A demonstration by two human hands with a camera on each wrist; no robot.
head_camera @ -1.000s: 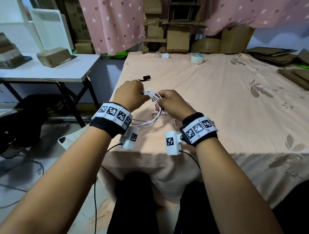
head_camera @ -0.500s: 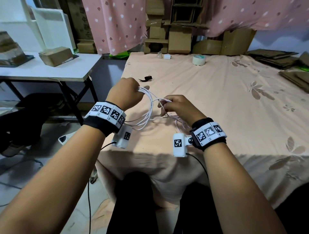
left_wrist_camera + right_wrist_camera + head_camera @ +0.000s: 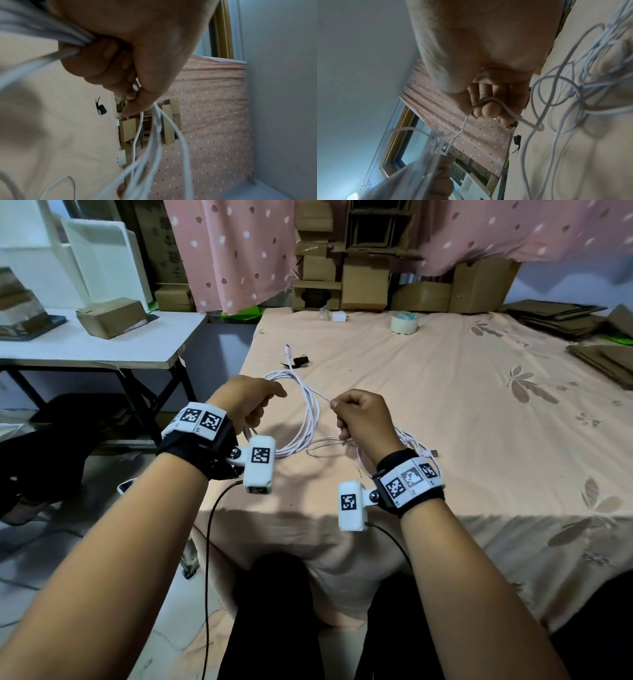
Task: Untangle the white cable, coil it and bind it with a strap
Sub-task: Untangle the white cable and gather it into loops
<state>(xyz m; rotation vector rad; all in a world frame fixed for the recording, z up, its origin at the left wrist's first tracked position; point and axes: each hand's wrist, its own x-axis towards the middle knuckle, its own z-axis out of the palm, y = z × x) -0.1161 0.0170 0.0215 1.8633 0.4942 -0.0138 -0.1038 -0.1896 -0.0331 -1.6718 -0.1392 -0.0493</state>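
My left hand (image 3: 251, 402) grips a bundle of loops of the white cable (image 3: 310, 412) above the peach bedspread; the wrist view shows the left hand's fingers (image 3: 109, 65) curled round several strands of cable (image 3: 154, 142). My right hand (image 3: 361, 419) pinches a single strand that runs taut toward the coil, and in its own view the cable (image 3: 493, 101) wraps over curled fingers (image 3: 488, 108). A tangled remainder of cable (image 3: 407, 440) lies on the bed beside my right wrist, also seen as loose loops (image 3: 565, 88). The black strap (image 3: 300, 361) lies on the bed beyond the coil.
A tape roll (image 3: 404, 323) and a small white charger (image 3: 339, 317) sit near the far edge of the bed (image 3: 479, 412). Cardboard boxes (image 3: 363, 285) stack behind it. A white side table (image 3: 102, 347) with a box stands at left. Flattened cardboard (image 3: 555, 316) lies at right.
My hands have drawn apart: the left holds the coil higher and leftward, while the right has pulled one strand out to the right, stretching it taut. The coil's loops hang wider.
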